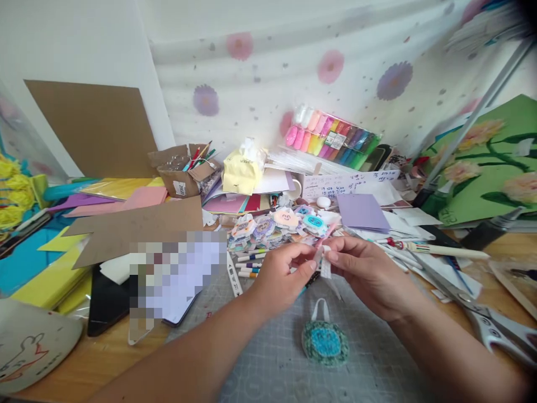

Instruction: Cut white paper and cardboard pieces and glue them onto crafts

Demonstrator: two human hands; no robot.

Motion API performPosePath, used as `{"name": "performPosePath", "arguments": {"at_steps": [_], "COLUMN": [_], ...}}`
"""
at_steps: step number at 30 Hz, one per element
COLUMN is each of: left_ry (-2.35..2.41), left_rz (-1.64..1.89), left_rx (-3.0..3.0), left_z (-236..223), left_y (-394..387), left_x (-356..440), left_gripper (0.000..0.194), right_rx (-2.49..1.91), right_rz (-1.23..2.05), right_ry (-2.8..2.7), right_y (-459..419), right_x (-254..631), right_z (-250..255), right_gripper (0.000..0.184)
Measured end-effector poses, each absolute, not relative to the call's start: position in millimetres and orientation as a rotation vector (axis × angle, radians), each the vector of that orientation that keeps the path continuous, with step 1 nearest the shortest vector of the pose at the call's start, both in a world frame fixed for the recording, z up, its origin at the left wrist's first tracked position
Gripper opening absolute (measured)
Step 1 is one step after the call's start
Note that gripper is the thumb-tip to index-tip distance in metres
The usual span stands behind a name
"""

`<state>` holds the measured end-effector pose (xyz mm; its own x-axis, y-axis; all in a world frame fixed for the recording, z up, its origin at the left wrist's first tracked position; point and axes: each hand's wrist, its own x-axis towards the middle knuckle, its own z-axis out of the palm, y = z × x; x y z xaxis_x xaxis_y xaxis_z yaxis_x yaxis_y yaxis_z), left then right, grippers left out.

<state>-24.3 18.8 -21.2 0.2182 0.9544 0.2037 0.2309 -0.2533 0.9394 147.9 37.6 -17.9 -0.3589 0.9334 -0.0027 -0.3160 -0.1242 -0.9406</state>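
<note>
My left hand [283,274] and my right hand [363,266] meet above the grey cutting mat [260,358]. Both are closed in a pinch on a small white strip [326,270], whose end hangs down between the fingers. Something pink shows just behind my fingertips; I cannot make out whether it joins the strip. Below my hands, flat on the mat, lies an oval green ornament [325,342] with a blue centre and a white loop on top. Beyond my fingers is a pile of small cloud-shaped paper pieces [264,226] with coloured drawings.
Large scissors [474,310] lie at the right, near a white multicolour pen [440,249]. A phone [180,285] and coloured paper [50,280] are at the left. Markers [249,266] lie beyond the left hand. A cardboard box [184,176] and a clay pack [331,137] stand behind.
</note>
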Motion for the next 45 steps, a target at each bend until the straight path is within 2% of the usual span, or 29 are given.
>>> {"name": "performPosePath", "arguments": {"at_steps": [12, 28, 38, 45], "left_ry": [0.967, 1.106, 1.161, 1.197], "left_rz": [1.019, 0.99, 0.933, 0.865], "left_rx": [1.196, 1.25, 1.379, 1.539], "left_z": [-24.0, -20.8, -17.5, -16.8], "left_y": [20.4, 18.2, 18.0, 17.7], "left_x": [-21.0, -15.7, -16.1, -18.4], "left_gripper": [0.022, 0.015, 0.015, 0.018], "right_rx": [-0.723, -0.734, -0.713, -0.741], "right_rz": [1.664, 1.589, 1.558, 1.45], "right_ry": [-1.029, -1.046, -1.008, -1.012], "right_y": [38.6, 40.0, 38.4, 41.5], "right_x": [140.0, 135.7, 135.9, 137.7], "right_z": [-15.9, -20.4, -18.4, -18.1], "right_gripper": [0.026, 0.023, 0.035, 0.026]}}
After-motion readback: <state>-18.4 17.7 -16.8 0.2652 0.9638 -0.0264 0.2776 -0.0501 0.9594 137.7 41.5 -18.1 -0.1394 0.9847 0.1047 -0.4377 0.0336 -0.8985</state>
